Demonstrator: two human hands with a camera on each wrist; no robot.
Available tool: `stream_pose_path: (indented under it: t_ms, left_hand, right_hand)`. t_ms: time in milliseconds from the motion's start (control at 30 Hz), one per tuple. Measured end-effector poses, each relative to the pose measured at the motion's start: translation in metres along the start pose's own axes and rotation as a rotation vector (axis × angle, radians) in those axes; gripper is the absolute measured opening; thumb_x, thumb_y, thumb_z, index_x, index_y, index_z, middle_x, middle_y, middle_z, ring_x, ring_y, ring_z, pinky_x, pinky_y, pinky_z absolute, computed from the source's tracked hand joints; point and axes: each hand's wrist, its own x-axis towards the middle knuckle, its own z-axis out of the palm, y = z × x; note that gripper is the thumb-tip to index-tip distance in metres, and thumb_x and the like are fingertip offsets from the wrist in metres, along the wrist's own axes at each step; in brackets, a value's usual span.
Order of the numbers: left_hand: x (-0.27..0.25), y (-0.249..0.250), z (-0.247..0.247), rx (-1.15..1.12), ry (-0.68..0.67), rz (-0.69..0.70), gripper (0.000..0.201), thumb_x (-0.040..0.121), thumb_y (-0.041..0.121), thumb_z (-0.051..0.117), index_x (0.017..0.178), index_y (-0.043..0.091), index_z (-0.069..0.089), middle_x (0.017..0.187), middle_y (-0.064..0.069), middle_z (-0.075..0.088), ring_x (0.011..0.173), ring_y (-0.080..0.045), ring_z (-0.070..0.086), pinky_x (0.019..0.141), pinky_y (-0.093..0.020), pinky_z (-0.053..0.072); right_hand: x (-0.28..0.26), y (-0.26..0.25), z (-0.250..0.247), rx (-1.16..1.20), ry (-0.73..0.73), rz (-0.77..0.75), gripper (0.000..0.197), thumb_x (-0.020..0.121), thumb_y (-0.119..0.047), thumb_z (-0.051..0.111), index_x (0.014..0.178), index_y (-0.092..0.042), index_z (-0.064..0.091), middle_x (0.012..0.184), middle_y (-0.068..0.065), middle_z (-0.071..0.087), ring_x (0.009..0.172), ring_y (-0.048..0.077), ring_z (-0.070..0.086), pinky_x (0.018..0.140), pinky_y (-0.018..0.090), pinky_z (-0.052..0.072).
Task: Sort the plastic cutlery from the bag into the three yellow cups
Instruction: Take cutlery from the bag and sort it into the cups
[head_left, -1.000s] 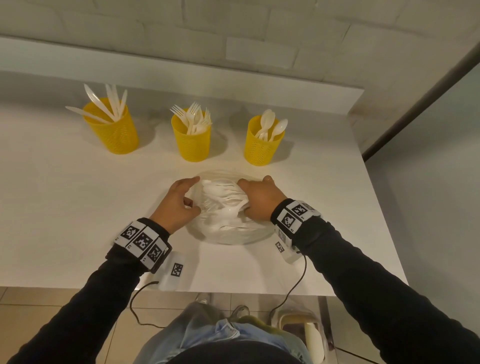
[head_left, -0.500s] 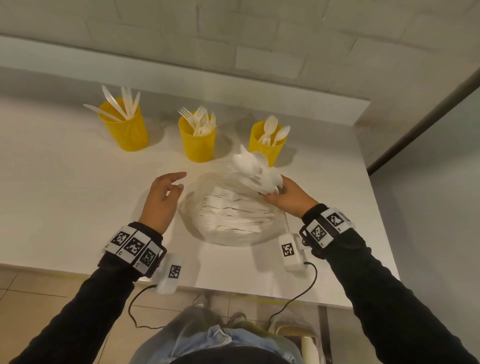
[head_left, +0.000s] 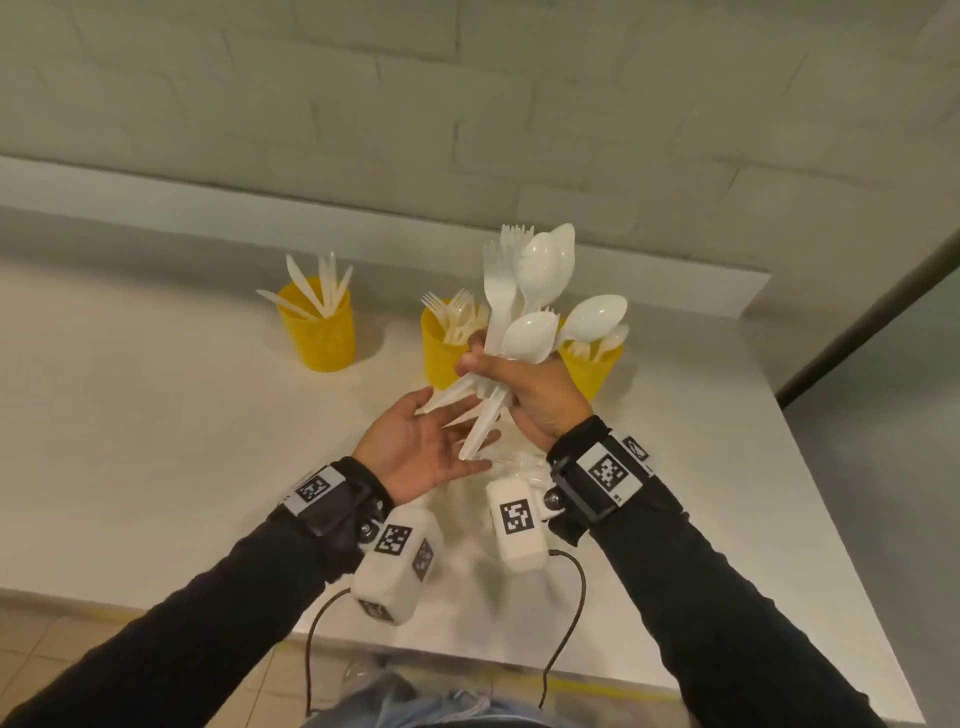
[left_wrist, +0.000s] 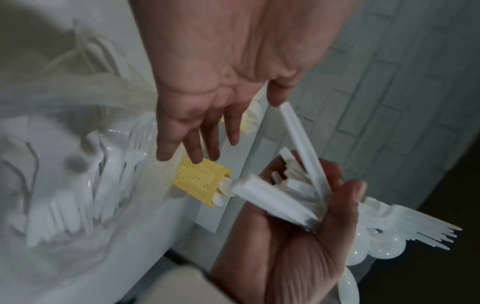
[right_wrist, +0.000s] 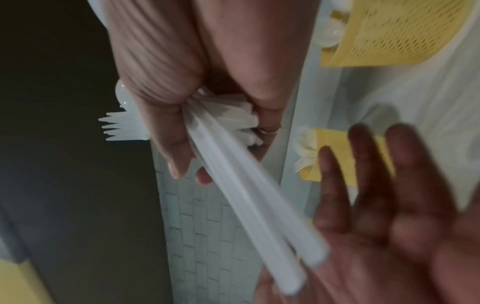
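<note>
A white desk (head_left: 156, 441) against a pale brick wall is seen from above, with two dark-sleeved arms reaching over it.

Furthest to the left of the left hand, a yellow cup of knives (head_left: 318, 332) is set on the desk. Beyond the fingertips of that hand, a second yellow cup of forks (head_left: 441, 353) is partly hidden.

The left hand (head_left: 415, 447) is held palm up with fingers straight and relaxed; nothing is gripped by it. The lower ends of several white handles are brushed against its fingers (head_left: 467, 441).

Just beside it, the right hand (head_left: 530, 395) is clenched round a mixed bundle of cutlery (head_left: 524, 291), raised above the desk. Forks and spoons are fanned upward from the fist, and handles are splayed out below it. Behind the right hand, a third yellow cup of spoons (head_left: 592, 364) is partly covered.

Below the wrists, the clear bag (left_wrist: 64, 185) is seen lying on the desk, with more cutlery left inside.

The step in hand is judged to be the separating of a freshly lifted handful. For the next move, one kind would need to be drawn out by the left hand from the bundle, while the rest is held firm, and dropped into its matching cup. A loose handle could be let slip.
</note>
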Motion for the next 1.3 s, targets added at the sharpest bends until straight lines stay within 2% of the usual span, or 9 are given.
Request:
stream_pose_path:
  t_ms: [133, 300, 500, 667, 767, 933, 1033, 1200, 1300]
  left_hand:
    - [-0.009, 0.025, -0.024, -0.108, -0.039, -0.100, 0.054, 0.083, 0.039, 0.034, 0.122, 0.004, 0.048, 0.124, -0.024, 0.054, 0.101, -0.038, 0.064, 0.084, -0.053, 0.051]
    - [-0.018, 0.075, -0.057, -0.130, -0.226, -0.200, 0.059, 0.084, 0.040, 0.038, 0.120, -0.004, 0.055, 0.119, -0.030, 0.058, 0.111, -0.042, 0.058, 0.098, -0.055, 0.038]
    - [-0.025, 0.112, -0.082, -0.079, -0.245, -0.248, 0.053, 0.084, 0.035, 0.040, 0.113, -0.003, 0.061, 0.120, -0.024, 0.059, 0.114, -0.038, 0.058, 0.103, -0.052, 0.036]
    - [-0.027, 0.126, -0.087, -0.178, -0.414, -0.192, 0.053, 0.082, 0.024, 0.060, 0.131, 0.011, 0.049, 0.140, -0.017, 0.046, 0.132, -0.035, 0.039, 0.109, -0.054, 0.030]
    - [-0.030, 0.133, -0.084, -0.195, -0.448, -0.149, 0.036, 0.085, 0.023, 0.055, 0.120, 0.017, 0.061, 0.134, -0.016, 0.054, 0.125, -0.036, 0.048, 0.104, -0.058, 0.032]
    - [-0.026, 0.140, -0.093, -0.021, -0.204, -0.127, 0.048, 0.093, 0.047, 0.022, 0.136, 0.034, 0.040, 0.112, -0.002, 0.068, 0.105, -0.031, 0.057, 0.095, -0.062, 0.036]
    - [-0.034, 0.150, -0.099, 0.219, -0.085, -0.107, 0.034, 0.087, 0.043, 0.037, 0.104, 0.035, 0.065, 0.075, 0.007, 0.059, 0.090, -0.021, 0.047, 0.082, -0.042, 0.038]
    - [-0.049, 0.176, -0.096, 0.690, 0.148, 0.273, 0.022, 0.086, 0.015, 0.056, 0.102, 0.028, 0.065, 0.109, 0.005, 0.063, 0.104, -0.011, 0.058, 0.083, -0.026, 0.047]
    - [-0.051, 0.174, -0.077, 0.961, 0.230, 0.505, 0.007, 0.082, 0.019, 0.064, 0.086, 0.020, 0.069, 0.087, -0.002, 0.071, 0.075, -0.005, 0.065, 0.071, -0.014, 0.049]
  right_hand:
    - [0.026, 0.009, 0.036, 0.048, 0.071, -0.065, 0.019, 0.069, 0.008, 0.066, 0.077, -0.009, 0.061, 0.065, -0.001, 0.063, 0.057, 0.015, 0.060, 0.061, 0.025, 0.053]
    - [0.050, 0.035, 0.081, -0.057, 0.184, -0.082, 0.010, 0.072, -0.003, 0.068, 0.077, -0.012, 0.064, 0.067, 0.007, 0.057, 0.053, 0.014, 0.050, 0.052, 0.024, 0.044]
    - [0.061, 0.046, 0.117, -0.133, 0.251, -0.136, 0.012, 0.078, -0.002, 0.070, 0.070, -0.010, 0.064, 0.059, 0.002, 0.064, 0.059, 0.018, 0.061, 0.065, 0.031, 0.052]
    - [0.068, 0.069, 0.133, -0.140, 0.271, -0.081, 0.021, 0.072, 0.010, 0.071, 0.081, -0.008, 0.065, 0.070, -0.003, 0.068, 0.070, 0.012, 0.066, 0.068, 0.025, 0.054]
    - [0.072, 0.079, 0.133, -0.113, 0.251, -0.021, 0.025, 0.072, 0.010, 0.071, 0.083, -0.011, 0.066, 0.072, -0.003, 0.069, 0.072, 0.013, 0.066, 0.068, 0.028, 0.053]
    - [0.078, 0.096, 0.142, -0.131, 0.234, 0.100, 0.021, 0.075, 0.003, 0.071, 0.081, -0.016, 0.066, 0.071, -0.006, 0.070, 0.071, 0.011, 0.066, 0.063, 0.026, 0.052]
    - [0.086, 0.097, 0.139, -0.134, 0.225, 0.037, 0.015, 0.073, 0.000, 0.073, 0.078, -0.012, 0.064, 0.066, -0.002, 0.067, 0.061, 0.013, 0.063, 0.064, 0.026, 0.051]
    - [0.087, 0.096, 0.125, -0.032, 0.100, 0.057, 0.007, 0.077, -0.003, 0.064, 0.081, -0.006, 0.058, 0.057, 0.000, 0.059, 0.041, 0.015, 0.052, 0.044, 0.024, 0.045]
    - [0.084, 0.102, 0.124, -0.004, 0.009, 0.110, 0.011, 0.081, -0.011, 0.064, 0.091, -0.009, 0.060, 0.061, 0.005, 0.057, 0.044, 0.016, 0.052, 0.045, 0.026, 0.045]
